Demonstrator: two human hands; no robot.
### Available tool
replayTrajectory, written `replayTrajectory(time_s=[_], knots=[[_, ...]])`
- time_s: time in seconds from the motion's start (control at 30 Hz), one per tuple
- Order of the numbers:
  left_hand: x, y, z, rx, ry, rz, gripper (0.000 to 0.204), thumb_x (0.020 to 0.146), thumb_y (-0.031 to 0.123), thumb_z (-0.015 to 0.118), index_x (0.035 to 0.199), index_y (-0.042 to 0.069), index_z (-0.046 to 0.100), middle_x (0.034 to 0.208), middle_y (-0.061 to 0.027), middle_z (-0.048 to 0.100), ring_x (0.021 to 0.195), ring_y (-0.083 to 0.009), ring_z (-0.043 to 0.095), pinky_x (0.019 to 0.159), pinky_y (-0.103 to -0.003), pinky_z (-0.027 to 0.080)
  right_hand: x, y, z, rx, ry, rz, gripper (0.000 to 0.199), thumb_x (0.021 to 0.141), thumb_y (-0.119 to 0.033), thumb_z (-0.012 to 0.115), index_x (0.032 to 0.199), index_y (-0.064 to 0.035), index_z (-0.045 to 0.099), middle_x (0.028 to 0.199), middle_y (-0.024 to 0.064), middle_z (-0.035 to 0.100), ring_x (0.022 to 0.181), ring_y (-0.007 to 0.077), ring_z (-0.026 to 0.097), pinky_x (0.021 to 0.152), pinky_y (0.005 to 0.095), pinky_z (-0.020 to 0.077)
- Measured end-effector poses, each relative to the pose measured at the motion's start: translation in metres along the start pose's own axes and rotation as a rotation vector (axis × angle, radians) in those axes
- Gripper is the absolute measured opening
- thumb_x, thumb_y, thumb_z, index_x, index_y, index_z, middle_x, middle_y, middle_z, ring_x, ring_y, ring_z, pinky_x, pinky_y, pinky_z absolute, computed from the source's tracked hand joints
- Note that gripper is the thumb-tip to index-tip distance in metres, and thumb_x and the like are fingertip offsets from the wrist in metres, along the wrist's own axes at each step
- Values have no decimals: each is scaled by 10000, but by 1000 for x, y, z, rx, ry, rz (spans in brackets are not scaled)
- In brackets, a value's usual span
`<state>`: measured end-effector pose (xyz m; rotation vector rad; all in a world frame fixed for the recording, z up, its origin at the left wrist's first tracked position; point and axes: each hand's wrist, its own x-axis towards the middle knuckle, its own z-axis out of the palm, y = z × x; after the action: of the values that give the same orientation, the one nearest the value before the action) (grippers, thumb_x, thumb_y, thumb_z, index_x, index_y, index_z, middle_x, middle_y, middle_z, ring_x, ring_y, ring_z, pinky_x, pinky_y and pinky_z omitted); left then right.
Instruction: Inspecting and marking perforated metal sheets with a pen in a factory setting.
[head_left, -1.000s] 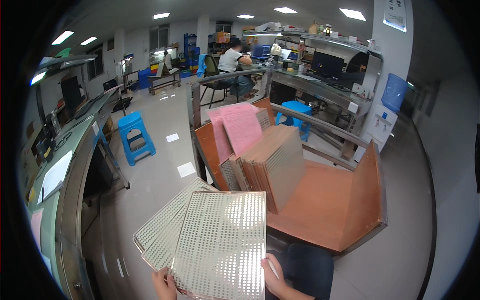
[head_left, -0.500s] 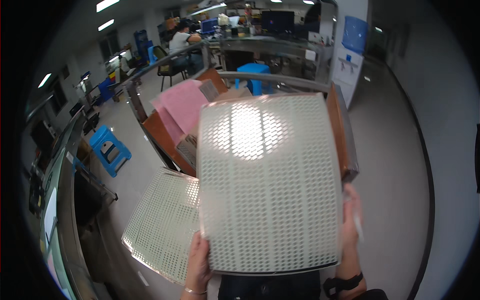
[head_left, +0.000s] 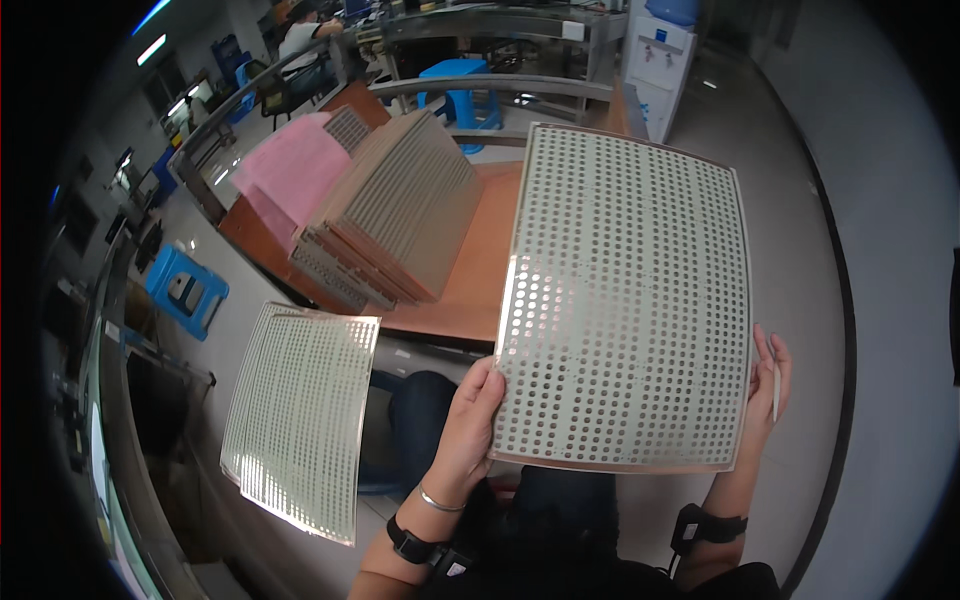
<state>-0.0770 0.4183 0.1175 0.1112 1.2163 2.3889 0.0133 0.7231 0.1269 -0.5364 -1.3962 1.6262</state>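
A large, pale green circuit board panel [head_left: 630, 300] with a copper-coloured rim and rows of round spots is held up before me, slightly tilted. My left hand [head_left: 472, 415] is closed on its lower left edge, thumb over the face. On the lower right edge, my right hand [head_left: 768, 378] grips the panel from the side, its fingers partly hidden behind it. A thin white pen-like stick [head_left: 776, 392] also shows among the fingers of that hand. Left of my knees lie similar pale panels [head_left: 300, 410], apparently stacked.
Ahead is a metal-framed cart with a brown base board [head_left: 490, 240]. On it leans a row of panels [head_left: 400, 200] beside pink sheets [head_left: 290, 170]. Blue stools [head_left: 187, 290] stand left and behind. A water dispenser [head_left: 657, 65] is at the back right; a person [head_left: 305, 40] sits far left.
The held panel has shifted right and turned, uncovering the row of panels on the cart. My view has tipped down, and both hands moved right and up in it, still gripping the panel.
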Motion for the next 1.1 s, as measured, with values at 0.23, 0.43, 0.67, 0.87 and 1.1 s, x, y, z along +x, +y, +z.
replayTrajectory(time_s=[0.23,0.43,0.67,0.87,1.1], knots=[[-1,5,6,-10,16,-18,396,1014,337,317,1134,19,519,1049,-59,605,958,-103,577,876,-261,455,-6,-17,22,38,-125,180,418,982,-226,386,1327,11,399,1163,161,584,956,172,631,764,247,535],[2,4,4,-49,90,-90,405,1016,319,302,1148,-1,512,1064,-100,610,943,-151,613,855,-281,492,-3,-14,21,241,-134,366,372,988,-248,382,1214,19,508,1059,107,621,874,116,641,725,232,546],[4,6,8,-19,134,-131,360,1018,313,313,1061,32,534,971,-52,611,871,-94,584,810,-256,476,1,-19,15,251,-255,398,325,986,-218,381,1161,12,529,1013,101,633,843,111,641,713,226,540],[7,4,7,-34,116,-127,340,1015,297,331,1060,27,534,983,-56,613,881,-99,588,807,-259,478,7,-12,6,289,-283,378,356,984,-193,368,1250,24,459,1082,129,610,912,142,629,780,248,526],[11,-5,-11,-18,86,-85,328,1008,274,355,1092,15,538,1002,-72,615,890,-130,602,817,-277,488,4,-18,14,254,-187,322,412,972,-188,398,1306,54,409,1138,158,588,994,187,605,846,269,492]])
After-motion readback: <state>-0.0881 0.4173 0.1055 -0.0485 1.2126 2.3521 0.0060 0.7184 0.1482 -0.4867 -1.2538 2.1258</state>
